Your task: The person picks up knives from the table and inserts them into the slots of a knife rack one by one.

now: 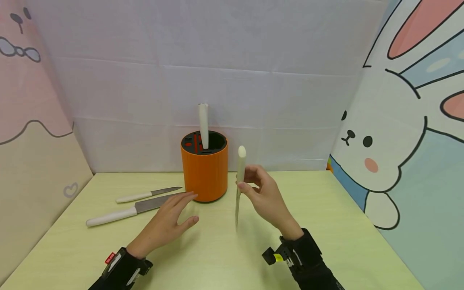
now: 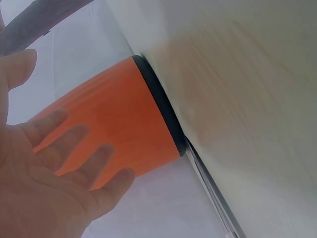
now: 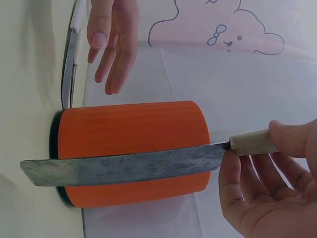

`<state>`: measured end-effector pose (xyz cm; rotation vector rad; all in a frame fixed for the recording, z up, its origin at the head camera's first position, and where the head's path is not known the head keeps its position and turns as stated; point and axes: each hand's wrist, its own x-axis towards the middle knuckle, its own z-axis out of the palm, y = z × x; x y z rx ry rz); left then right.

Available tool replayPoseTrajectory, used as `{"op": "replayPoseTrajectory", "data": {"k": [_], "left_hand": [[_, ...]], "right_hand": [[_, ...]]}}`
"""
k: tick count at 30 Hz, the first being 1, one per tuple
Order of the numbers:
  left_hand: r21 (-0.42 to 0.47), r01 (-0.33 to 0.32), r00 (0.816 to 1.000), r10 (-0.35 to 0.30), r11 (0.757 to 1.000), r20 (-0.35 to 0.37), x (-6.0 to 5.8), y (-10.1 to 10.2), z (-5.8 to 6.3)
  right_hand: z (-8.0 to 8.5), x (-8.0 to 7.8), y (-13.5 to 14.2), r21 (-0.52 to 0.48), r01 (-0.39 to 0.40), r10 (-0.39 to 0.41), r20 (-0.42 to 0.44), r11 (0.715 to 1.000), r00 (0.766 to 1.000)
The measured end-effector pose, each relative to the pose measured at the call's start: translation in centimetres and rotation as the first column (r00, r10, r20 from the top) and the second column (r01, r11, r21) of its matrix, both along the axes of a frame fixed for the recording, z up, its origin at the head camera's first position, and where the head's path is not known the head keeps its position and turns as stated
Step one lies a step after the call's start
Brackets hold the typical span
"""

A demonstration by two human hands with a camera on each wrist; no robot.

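My right hand point(image 1: 266, 197) holds a knife point(image 1: 241, 163) by its white handle, thumb against fingers, with the blade pointing down. In the right wrist view the knife's long blade point(image 3: 129, 167) has a slanted, blunt end and passes in front of the orange knife holder point(image 3: 133, 119). A white handle point(image 1: 204, 125) stands up out of the holder's black slotted top. My left hand point(image 1: 168, 223) is spread with straight fingers, nearest the holder's lower left side and above the larger knife's blade. In the left wrist view its palm point(image 2: 44, 193) holds nothing.
Two white-handled knives lie left of the holder: a smaller knife point(image 1: 134, 197) behind and a larger knife point(image 1: 112, 217) in front, their blades toward the holder. A pale table point(image 1: 326, 241) meets a white sheet point(image 1: 290, 104) at the back. Cartoon-printed sheets flank both sides.
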<state>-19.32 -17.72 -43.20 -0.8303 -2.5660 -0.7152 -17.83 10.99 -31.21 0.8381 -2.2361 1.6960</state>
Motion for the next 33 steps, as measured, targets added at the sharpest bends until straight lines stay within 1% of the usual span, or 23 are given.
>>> {"op": "replayPoseTrajectory", "data": {"k": [7, 12, 15, 19, 24, 28, 33], "left_hand": [[0.014, -0.013, 1.000, 0.013, 1.000, 0.014, 0.0, 0.0, 0.0], [0.031, 0.004, 0.999, -0.005, 1.000, 0.034, 0.0, 0.3, 0.2], [0.058, -0.006, 0.998, 0.002, 0.998, 0.065, 0.1, 0.6, 0.7], [0.109, -0.008, 0.997, -0.001, 0.994, 0.080, 0.0, 0.9, 1.7], [0.186, 0.050, 0.998, -0.058, 0.981, 0.038, -0.6, 1.4, 3.1], [0.237, 0.089, 0.995, -0.096, 0.967, 0.020, -1.1, 2.3, 4.6], [0.280, 0.119, 0.992, -0.127, 0.953, 0.007, -1.7, 4.0, 6.8]], "right_hand": [[-2.3, -1.7, 0.3, -0.019, -0.012, 0.012, -0.008, 1.000, 1.000], [-0.8, -0.4, 0.1, -0.013, -0.016, 0.015, -0.013, 1.000, 1.000], [-0.1, 0.2, 0.0, -0.009, -0.015, 0.015, -0.009, 1.000, 1.000], [0.2, 0.3, -0.2, -0.010, -0.016, 0.016, 0.002, 1.000, 1.000], [0.2, 0.2, -0.3, -0.020, -0.023, 0.023, 0.004, 1.000, 1.000], [0.2, 0.2, -0.2, -0.019, -0.018, 0.018, -0.009, 1.000, 1.000], [0.1, 0.3, -0.1, -0.015, -0.019, 0.018, -0.021, 1.000, 1.000]]}}
